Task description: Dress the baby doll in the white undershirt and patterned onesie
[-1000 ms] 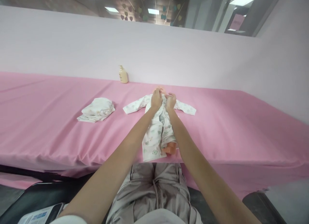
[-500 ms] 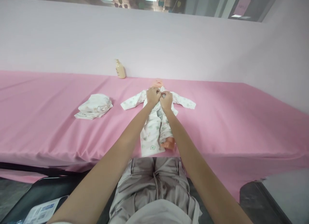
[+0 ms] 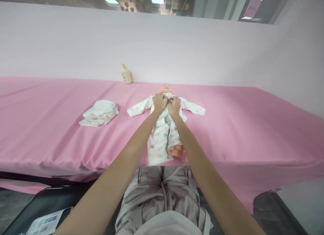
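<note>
A baby doll lies on its back on the pink-covered table, dressed in a white printed baby outfit with both sleeves spread to the sides. My left hand and my right hand are close together on the chest, fingers closed on the front of the garment just below the neck. My fingertips hide the exact spot they pinch. One bare foot pokes out of the trouser leg on the right; the left trouser leg lies flat and covers its end.
A folded stack of white baby clothes lies to the left on the pink cover. Against the wall stands a cream pump bottle. Below the table edge at left is a black chair with a labelled packet on it.
My hands have shifted slightly down the chest, still closed on the garment front. The whole view has tilted a little; the doll and clothes stay in place.
</note>
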`<state>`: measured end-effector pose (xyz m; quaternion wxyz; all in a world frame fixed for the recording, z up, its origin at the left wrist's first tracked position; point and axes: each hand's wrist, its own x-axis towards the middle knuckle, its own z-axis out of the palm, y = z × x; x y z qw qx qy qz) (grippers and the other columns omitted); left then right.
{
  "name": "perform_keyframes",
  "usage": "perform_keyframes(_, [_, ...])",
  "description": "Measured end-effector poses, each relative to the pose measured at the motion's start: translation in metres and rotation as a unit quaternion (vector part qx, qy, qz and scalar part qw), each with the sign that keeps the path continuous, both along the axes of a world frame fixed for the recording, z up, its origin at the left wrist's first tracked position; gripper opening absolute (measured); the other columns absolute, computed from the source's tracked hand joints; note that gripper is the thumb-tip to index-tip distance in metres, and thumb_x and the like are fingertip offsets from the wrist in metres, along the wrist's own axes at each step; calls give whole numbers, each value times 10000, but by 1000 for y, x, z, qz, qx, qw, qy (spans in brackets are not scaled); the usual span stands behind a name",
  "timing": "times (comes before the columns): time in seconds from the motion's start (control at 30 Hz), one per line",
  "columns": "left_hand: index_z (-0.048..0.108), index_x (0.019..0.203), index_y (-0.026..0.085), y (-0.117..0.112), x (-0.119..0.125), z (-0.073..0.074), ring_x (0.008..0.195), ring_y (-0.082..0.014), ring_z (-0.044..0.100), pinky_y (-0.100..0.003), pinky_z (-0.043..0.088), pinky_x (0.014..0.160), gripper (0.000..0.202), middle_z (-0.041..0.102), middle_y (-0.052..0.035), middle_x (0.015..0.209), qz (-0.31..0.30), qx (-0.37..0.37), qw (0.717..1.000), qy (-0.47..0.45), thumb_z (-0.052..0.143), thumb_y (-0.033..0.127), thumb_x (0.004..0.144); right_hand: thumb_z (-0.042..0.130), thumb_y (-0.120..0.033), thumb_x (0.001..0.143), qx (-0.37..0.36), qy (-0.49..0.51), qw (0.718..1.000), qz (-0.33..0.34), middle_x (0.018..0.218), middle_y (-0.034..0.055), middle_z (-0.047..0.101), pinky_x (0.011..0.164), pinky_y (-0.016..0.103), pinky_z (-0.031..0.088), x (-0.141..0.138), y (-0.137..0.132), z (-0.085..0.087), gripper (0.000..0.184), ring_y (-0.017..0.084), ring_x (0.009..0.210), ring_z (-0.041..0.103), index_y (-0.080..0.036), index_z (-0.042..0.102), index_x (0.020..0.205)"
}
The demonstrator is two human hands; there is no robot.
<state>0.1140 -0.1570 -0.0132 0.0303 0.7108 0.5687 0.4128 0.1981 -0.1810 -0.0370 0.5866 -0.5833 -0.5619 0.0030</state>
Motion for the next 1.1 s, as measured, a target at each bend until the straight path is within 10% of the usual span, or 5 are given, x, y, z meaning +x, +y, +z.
perform_keyframes(1.1, [651, 835, 200, -3, -6, -7, 861, -170, 590, -280, 442, 837, 184, 704, -18, 909, -135, 74, 985, -80, 524, 130, 721, 449, -86, 641, 16, 97, 995, 26, 842, 72, 664, 911, 363, 401, 6, 1, -1, 227, 215, 892, 565, -157, 650, 718])
